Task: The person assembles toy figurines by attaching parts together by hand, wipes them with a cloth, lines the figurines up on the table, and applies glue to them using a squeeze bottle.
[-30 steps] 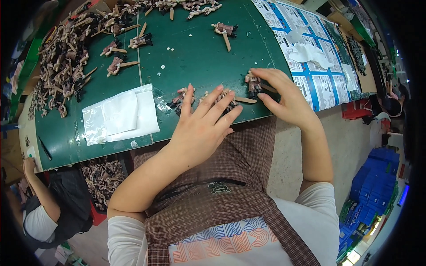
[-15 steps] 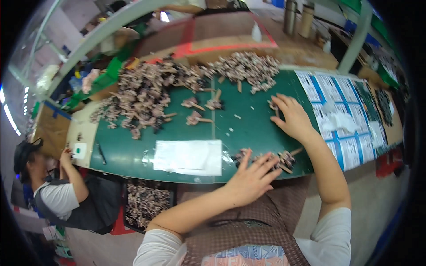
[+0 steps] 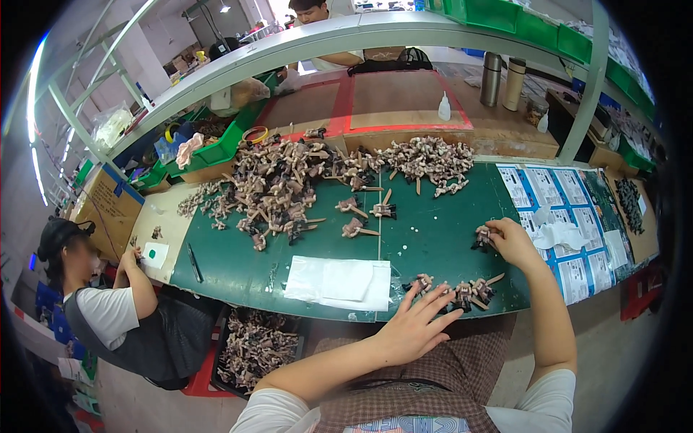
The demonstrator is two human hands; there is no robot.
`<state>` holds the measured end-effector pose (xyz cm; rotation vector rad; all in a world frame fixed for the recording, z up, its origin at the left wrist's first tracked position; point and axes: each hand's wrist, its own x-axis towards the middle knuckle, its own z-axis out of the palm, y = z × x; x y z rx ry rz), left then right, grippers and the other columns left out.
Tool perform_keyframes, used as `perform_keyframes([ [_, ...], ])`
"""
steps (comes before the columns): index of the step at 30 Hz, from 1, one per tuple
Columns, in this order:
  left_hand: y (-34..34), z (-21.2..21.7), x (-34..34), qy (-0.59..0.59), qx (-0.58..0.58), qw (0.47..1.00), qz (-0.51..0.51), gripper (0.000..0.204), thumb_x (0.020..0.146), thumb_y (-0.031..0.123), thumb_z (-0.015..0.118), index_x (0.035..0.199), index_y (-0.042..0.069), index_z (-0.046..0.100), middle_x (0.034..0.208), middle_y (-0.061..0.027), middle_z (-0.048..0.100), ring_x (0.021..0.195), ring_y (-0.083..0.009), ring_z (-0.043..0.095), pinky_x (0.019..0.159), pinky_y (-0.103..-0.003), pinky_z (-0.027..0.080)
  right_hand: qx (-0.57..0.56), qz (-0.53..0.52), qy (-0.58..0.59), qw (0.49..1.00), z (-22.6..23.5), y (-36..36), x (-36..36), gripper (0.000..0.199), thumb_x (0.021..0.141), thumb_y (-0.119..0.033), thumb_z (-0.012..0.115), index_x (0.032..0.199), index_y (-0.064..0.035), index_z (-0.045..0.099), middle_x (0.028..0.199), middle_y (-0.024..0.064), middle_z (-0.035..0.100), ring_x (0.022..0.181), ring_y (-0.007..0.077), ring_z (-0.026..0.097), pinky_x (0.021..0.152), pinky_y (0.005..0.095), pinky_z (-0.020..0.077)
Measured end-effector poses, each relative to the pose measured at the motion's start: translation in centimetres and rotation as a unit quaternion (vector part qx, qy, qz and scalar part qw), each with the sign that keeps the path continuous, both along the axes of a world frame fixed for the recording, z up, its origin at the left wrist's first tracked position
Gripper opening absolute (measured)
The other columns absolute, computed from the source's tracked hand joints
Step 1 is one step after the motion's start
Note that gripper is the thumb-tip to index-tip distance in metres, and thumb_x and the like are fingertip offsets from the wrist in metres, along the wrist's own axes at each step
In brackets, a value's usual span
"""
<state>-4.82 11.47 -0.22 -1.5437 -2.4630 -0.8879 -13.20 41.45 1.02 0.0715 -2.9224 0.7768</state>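
Observation:
My right hand is over the right part of the green table mat, its thumb and fingertips closed on a small pinkish-and-dark figurine. Near the front edge, my left hand lies palm down with fingers spread and grips nothing. Its fingertips reach a short row of similar figurines, partly covering some of them. A thin tan stick juts out from the row's right end. Three more figurines with tan sticks, one of them a figurine by the mat's seam, lie apart farther back.
A large heap of figurines and a smaller pile fill the back. White sheets lie front left, a black pen beyond. Blue-and-white printed sheets cover the right. A co-worker sits at left, beside a full black bin.
The view has tilted up, so the table appears lower and further right. My right hand's fingers have drawn in on the figurine. My left hand stays spread by the front row.

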Motion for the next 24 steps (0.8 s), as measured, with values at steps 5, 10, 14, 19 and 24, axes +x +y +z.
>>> perform_keyframes([
  [5, -0.4, -0.4, 1.6, -0.009, 0.035, 0.999, -0.007, 0.055, 0.084, 0.024, 0.069, 0.134, 0.013, 0.049, 0.145, -0.0137, 0.039, 0.140, -0.0334, 0.030, 0.113, -0.060, 0.017, -0.078, -0.017, -0.065, 0.995, 0.6, -1.5, 1.3, 0.038, 0.083, -0.012, 0.067, 0.120, -0.0020, 0.062, 0.102, 0.0145, 0.058, 0.086, 0.0285, 0.061, 0.081, 0.0352, 0.0501],
  [10, -1.1, -1.1, 2.3, -0.023, 0.080, 0.996, -0.024, 0.053, 0.080, 0.019, 0.071, 0.130, 0.013, 0.054, 0.140, -0.0142, 0.046, 0.135, -0.0345, 0.039, 0.112, -0.057, 0.022, -0.033, 0.086, -0.002, 0.996, 0.1, -3.6, 0.5, 0.055, 0.076, -0.020, 0.077, 0.125, -0.0047, 0.059, 0.104, 0.0140, 0.056, 0.084, 0.0277, 0.059, 0.079, 0.0332, 0.0495],
  [14, -2.6, -0.6, 2.5, -0.009, 0.099, 0.995, -0.005, 0.056, 0.072, 0.012, 0.074, 0.125, 0.014, 0.057, 0.135, -0.0130, 0.051, 0.131, -0.0343, 0.045, 0.110, -0.057, 0.027, -0.039, 0.107, -0.053, 0.992, 0.9, -7.2, -1.4, 0.056, 0.076, -0.020, 0.077, 0.127, -0.0078, 0.058, 0.104, 0.0124, 0.056, 0.085, 0.0247, 0.058, 0.079, 0.0319, 0.0490],
  [19, -3.8, -1.7, 1.6, -0.016, 0.079, 0.996, 0.047, 0.055, 0.072, 0.012, 0.075, 0.125, 0.012, 0.058, 0.138, -0.0140, 0.048, 0.132, -0.0349, 0.043, 0.109, -0.056, 0.028, -0.035, 0.166, -0.039, 0.985, -0.3, -10.3, -1.9, 0.054, 0.078, -0.019, 0.076, 0.128, -0.0086, 0.058, 0.105, 0.0102, 0.057, 0.083, 0.0202, 0.057, 0.078, 0.0299, 0.0490],
  [24, -3.1, -2.2, 1.0, -0.026, 0.044, 0.990, 0.128, 0.068, 0.073, 0.021, 0.076, 0.134, 0.009, 0.050, 0.142, -0.0185, 0.041, 0.133, -0.0361, 0.040, 0.108, -0.053, 0.031, -0.011, 0.181, -0.108, 0.978, 1.3, -12.9, -1.3, 0.049, 0.082, -0.024, 0.073, 0.126, -0.0077, 0.060, 0.108, 0.0114, 0.059, 0.087, 0.0232, 0.062, 0.078, 0.0322, 0.0497],
])
